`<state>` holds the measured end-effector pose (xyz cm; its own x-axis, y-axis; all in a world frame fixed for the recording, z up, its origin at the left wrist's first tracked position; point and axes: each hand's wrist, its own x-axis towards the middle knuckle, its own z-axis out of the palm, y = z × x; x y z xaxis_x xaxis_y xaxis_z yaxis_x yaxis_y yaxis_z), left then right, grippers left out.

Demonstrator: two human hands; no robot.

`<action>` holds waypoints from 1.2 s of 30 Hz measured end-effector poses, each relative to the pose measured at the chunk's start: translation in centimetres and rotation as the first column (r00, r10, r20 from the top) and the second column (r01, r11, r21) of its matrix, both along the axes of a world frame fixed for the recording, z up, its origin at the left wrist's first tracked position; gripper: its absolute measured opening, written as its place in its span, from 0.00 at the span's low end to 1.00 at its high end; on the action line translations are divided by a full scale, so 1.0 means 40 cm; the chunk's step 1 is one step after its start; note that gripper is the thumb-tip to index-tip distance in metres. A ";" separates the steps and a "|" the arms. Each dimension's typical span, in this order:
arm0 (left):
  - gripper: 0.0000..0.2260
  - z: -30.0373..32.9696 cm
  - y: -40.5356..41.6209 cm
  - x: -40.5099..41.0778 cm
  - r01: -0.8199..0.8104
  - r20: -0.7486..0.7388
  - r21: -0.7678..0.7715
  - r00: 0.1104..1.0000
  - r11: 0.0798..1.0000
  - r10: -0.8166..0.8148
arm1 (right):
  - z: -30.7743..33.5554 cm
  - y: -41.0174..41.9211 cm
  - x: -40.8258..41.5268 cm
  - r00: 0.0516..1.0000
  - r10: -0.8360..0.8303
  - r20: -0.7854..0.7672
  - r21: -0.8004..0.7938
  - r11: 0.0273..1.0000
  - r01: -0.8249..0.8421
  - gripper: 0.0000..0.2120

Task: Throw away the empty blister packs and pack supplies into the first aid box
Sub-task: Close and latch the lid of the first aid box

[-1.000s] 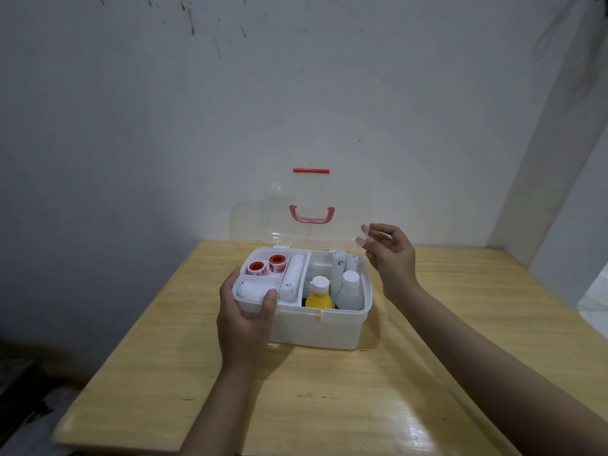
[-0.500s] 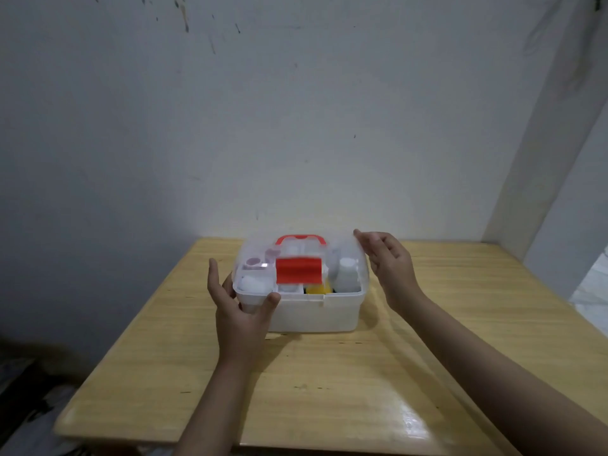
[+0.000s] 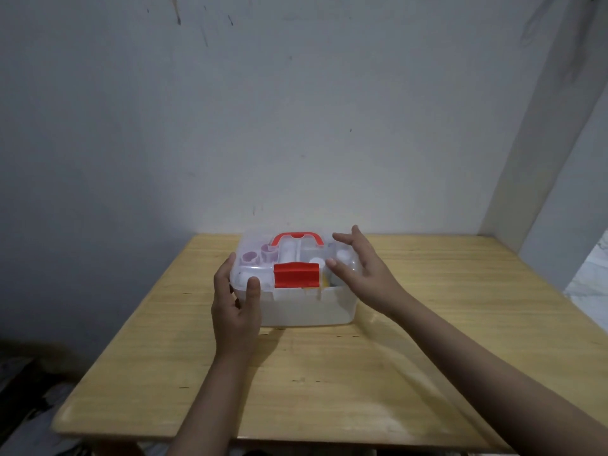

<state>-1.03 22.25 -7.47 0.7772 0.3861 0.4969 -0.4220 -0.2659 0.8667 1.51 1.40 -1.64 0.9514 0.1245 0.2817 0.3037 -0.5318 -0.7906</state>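
Head view: the first aid box (image 3: 296,307) sits on the wood table (image 3: 329,373), near the back edge & the grey wall (image 3: 296,126). The box is white-ish & see-through. Its clear lid (image 3: 296,255) is down on top.

On the lid's far side you see a red handle (image 3: 297,237), lying flat. On the lid's near edge, mid-front of the box, is a red latch (image 3: 296,274). I can't tell if it's snapped.

Your left hand (image 3: 237,307) is at the box's front-left corner. Thumb rests on the lid edge w/ the other fingers round the left side, so it grips the box there.

Your right hand (image 3: 365,274) is at the box's right side. It's spread wide, fingers straight, palm facing the lid. The thumb tip touches the lid near the latch. It isn't grabbing anything.

Thru the lid you can see stuff in the box: two round rolls (image 3: 260,255) at the left-back, white bottles (image 3: 342,258) at the right, a bit of yellow (image 3: 325,283) just right of the latch. All blurry, so can't say more.

The table around the box has nothing else on it that I can see.
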 end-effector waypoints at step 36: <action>0.19 -0.009 -0.009 0.000 0.006 0.002 0.087 1.000 0.996 -0.006 | -0.092 0.072 -0.055 0.831 -0.102 0.547 -0.149 0.965 0.217 0.28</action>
